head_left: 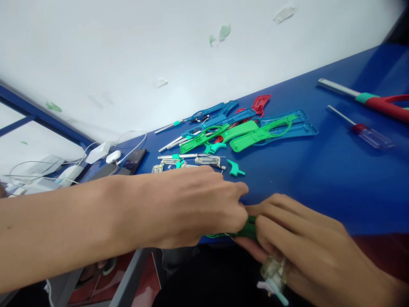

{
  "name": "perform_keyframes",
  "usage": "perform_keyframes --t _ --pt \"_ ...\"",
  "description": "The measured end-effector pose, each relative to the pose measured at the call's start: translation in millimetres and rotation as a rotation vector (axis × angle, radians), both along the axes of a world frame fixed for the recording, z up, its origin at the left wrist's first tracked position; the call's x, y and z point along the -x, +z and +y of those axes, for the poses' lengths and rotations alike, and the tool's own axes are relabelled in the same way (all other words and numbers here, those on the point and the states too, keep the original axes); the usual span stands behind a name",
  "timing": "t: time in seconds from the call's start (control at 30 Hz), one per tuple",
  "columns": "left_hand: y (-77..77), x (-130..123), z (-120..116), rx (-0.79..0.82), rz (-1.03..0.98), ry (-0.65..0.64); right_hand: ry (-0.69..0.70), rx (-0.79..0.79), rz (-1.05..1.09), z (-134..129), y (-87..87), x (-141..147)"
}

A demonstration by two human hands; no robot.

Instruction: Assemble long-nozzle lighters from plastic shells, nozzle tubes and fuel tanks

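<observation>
My left hand (204,202) reaches in from the left with its fingers curled, at one end of a dark green plastic piece (247,229). Closed around the other end of that piece is my right hand (306,238), near the table's front edge. The left fingertips are hidden, so what they grip cannot be made out. Below the right palm a clear plastic mechanism (274,270) with a pale blue and white part sticks out. Just beyond my left hand lie a metal rod with clear parts (207,160) and a loose teal trigger-shaped piece (235,168).
Green (263,134), blue and red plastic shells lie on the blue table (319,179) towards the wall. A screwdriver (367,134) and a red toy gun (380,104) are at the right. Phones (132,162), white chargers and cables are at the left.
</observation>
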State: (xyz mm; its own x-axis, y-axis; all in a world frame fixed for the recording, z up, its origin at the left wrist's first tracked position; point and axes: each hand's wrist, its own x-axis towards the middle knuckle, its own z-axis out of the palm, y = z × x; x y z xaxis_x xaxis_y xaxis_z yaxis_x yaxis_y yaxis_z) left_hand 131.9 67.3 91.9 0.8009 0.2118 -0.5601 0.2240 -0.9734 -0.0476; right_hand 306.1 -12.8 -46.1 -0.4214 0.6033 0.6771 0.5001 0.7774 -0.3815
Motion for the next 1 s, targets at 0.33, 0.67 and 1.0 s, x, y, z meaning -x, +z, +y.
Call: perform_keyframes --t 0.33,0.67,1.0 --pt "-9.3 21 6 0.150 -0.276 0.344 -0.026 0.018 0.013 -5 -4.0 1" --pt "-25.8 41 7 0.229 -0.441 0.544 -0.107 0.187 -0.140 3 0.8 -5" --pt "-26.8 48 11 0.230 -0.593 0.520 -0.328 0.215 -0.179 4 14.6 -23"
